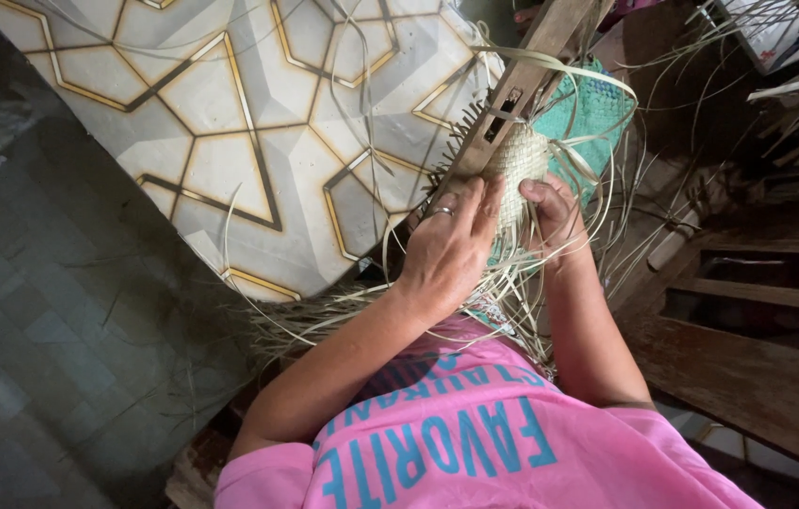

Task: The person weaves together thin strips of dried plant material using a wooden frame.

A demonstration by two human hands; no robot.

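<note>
Small pale woven basket (520,170) — half-made, nothing visible inside — sits pressed against a wooden frame (522,80) that slants up toward the top edge. Left hand (446,250), ring on one finger, is clamped over the basket's near side, fingers curled onto the weave. Right hand (555,217) grips the other side, thumb on the rim. Loose straw strips (343,316) trail from the basket over the lap — green woven mat (593,118) just behind it.
</note>
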